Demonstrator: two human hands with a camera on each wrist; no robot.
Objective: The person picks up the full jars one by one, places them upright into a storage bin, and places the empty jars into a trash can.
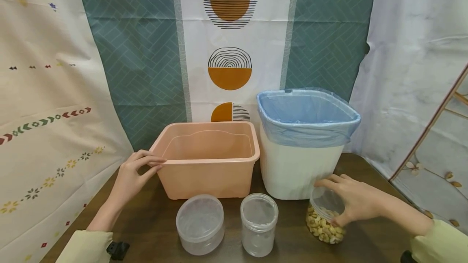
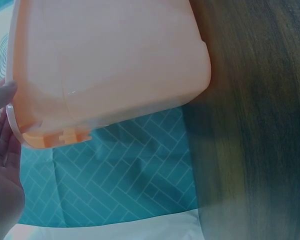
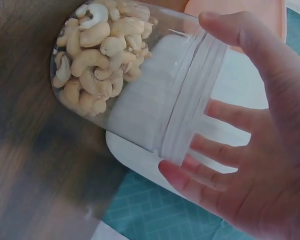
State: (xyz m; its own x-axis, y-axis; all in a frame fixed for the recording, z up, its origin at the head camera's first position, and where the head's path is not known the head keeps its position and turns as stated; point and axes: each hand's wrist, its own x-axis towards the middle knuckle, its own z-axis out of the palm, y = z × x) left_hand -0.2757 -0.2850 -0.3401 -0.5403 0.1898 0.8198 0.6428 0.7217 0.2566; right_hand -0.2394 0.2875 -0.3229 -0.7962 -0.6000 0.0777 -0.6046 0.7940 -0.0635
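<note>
My left hand (image 1: 136,170) pinches the rim of a peach plastic basin (image 1: 208,177) at its near left corner. In the left wrist view the thumb lies on one side of that rim and the fingers on the other. On the right, my right hand (image 1: 350,199) grips the top of a clear jar (image 1: 326,227) partly filled with cashews (image 3: 92,62). Its thumb and fingertips spread round the jar's translucent lid (image 3: 192,95), as the right wrist view shows. The jar stands upright in front of the white bin.
Between the hands stand a wide, low clear container (image 1: 200,224) and a narrower clear jar (image 1: 259,225), both lidded. Behind the cashew jar, a white bin (image 1: 292,169) carries a blue liner (image 1: 307,133). Patterned cloths (image 1: 234,35) hang behind the dark wooden table (image 1: 153,230).
</note>
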